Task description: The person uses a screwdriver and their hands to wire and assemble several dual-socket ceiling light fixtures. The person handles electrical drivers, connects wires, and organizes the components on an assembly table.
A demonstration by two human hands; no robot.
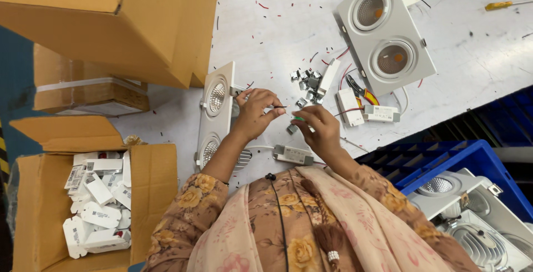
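Observation:
My left hand (254,112) pinches a thin wire (279,107) beside a white twin-lamp fixture (215,114) standing on edge on the table. My right hand (318,129) holds a small green-handled tool, with a small metal clip (292,129) just below its tip. The two hands are close together, almost touching. A white driver box (293,154) lies on the table under my right wrist. A heap of several small metal clips (307,79) sits just beyond my hands.
A second white twin-lamp fixture (384,32) lies face up at the back right, with white driver boxes (350,107) and pliers (361,90) near it. Cardboard boxes (105,16) stand at left; one open box (150,177) holds white parts. A blue crate (444,158) with fixtures is at right.

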